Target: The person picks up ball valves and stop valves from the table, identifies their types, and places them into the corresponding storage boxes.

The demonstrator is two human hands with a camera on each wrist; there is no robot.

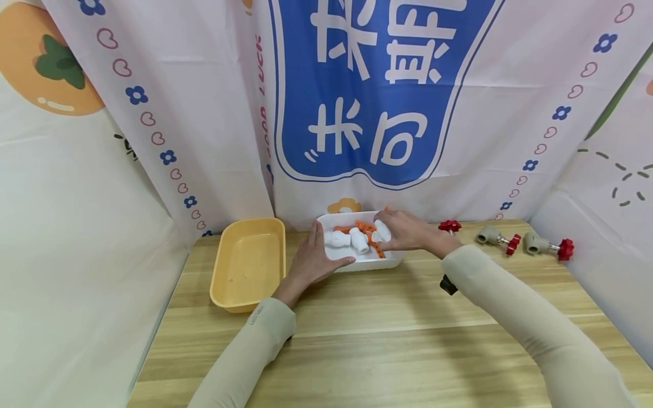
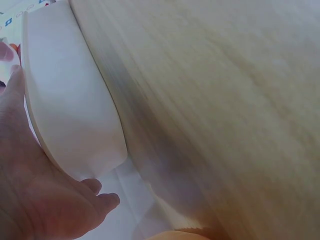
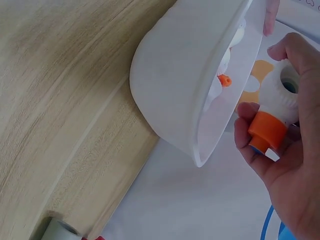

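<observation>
A white tray with white and orange plastic pieces in it stands at the back of the wooden table. My left hand holds the tray's left end, its thumb along the front rim and its fingers around the end wall. Over the tray's right end, my right hand grips a white pipe fitting with an orange end piece. The right wrist view shows a round opening in the fitting, and the fingers curl about it. Several white fittings and orange parts lie loose inside the tray.
A yellow tray stands to the left. On the right lie grey pipe valves with red handwheels; another red handwheel shows beside my right wrist. A printed cloth hangs right behind the table's far edge.
</observation>
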